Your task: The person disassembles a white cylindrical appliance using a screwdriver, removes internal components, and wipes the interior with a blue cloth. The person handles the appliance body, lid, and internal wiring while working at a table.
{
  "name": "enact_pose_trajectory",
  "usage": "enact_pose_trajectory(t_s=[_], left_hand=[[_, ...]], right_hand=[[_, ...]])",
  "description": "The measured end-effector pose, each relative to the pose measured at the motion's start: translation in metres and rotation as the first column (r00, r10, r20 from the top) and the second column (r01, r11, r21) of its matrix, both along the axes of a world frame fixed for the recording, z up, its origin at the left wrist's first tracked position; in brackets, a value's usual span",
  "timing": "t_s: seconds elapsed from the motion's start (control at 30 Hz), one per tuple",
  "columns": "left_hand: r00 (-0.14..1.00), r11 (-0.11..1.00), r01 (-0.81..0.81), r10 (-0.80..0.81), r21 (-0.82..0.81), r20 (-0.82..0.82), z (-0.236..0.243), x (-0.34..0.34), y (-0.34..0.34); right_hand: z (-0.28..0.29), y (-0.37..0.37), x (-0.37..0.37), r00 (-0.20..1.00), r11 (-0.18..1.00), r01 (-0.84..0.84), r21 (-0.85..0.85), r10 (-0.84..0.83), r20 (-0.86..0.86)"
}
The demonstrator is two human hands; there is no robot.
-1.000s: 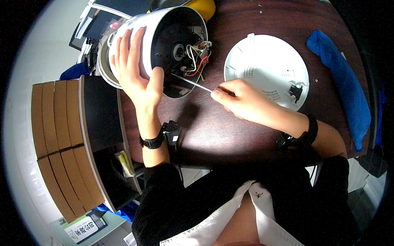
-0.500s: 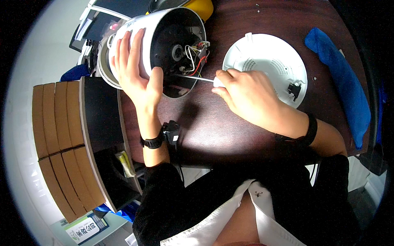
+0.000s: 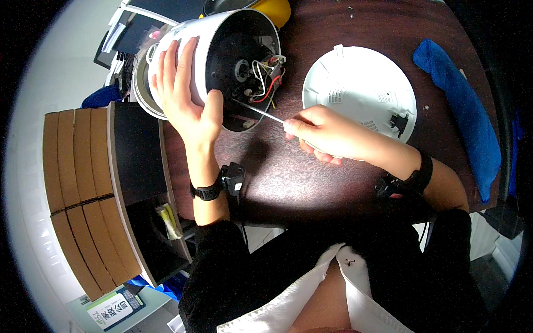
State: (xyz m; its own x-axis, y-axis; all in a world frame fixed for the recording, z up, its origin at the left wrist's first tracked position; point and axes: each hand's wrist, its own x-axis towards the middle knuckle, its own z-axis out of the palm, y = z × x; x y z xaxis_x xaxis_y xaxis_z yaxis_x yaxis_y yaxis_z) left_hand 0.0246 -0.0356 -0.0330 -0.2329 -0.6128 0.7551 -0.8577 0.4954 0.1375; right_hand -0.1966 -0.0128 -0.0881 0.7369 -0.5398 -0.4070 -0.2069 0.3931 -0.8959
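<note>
A white cylindrical appliance housing, looking like a rice cooker body [image 3: 191, 41], lies on its side with its open underside turned to the right. Inside it show a dark interior and a small board with white and red wires [image 3: 264, 80]. My left hand [image 3: 186, 105] rests on the housing, fingers spread over its wall and thumb by the rim. In my right hand [image 3: 325, 133] is a screwdriver [image 3: 261, 112]; its handle is mostly covered by my fingers, and the shaft reaches into the lower part of the housing. The tip is hard to make out.
A round white base cover [image 3: 361, 77] with vents and a black socket lies on the dark table [image 3: 266, 188]. At the right is a blue cloth [image 3: 455, 111]. Tiny screws [image 3: 426, 107] lie beside it. A yellow container [image 3: 277, 12] stands behind; a shelf with brown boxes [image 3: 83, 161] is at left.
My right hand has turned over and dropped slightly, tilting the screwdriver's handle end lower. My left hand and the housing have shifted very slightly right.
</note>
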Motion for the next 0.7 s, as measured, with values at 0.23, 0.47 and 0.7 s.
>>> enact_pose_trajectory(t_s=[0.23, 0.47, 0.7], left_hand=[[1.000, 1.000, -0.018, 0.018, -0.011, 0.003, 0.000, -0.002, -0.001], [1.000, 1.000, -0.023, 0.023, -0.013, 0.014, 0.000, 0.001, 0.000], [1.000, 1.000, -0.014, 0.014, -0.010, -0.004, 0.001, -0.001, 0.002]], right_hand=[[-0.006, 0.006, 0.003, 0.970, 0.611, 0.013, -0.792, -0.199, -0.137], [0.005, 0.009, -0.003, 0.959, 0.499, 0.014, -0.866, -0.252, -0.130], [0.014, 0.002, -0.018, 0.959, 0.689, 0.065, -0.722, -0.244, -0.147]])
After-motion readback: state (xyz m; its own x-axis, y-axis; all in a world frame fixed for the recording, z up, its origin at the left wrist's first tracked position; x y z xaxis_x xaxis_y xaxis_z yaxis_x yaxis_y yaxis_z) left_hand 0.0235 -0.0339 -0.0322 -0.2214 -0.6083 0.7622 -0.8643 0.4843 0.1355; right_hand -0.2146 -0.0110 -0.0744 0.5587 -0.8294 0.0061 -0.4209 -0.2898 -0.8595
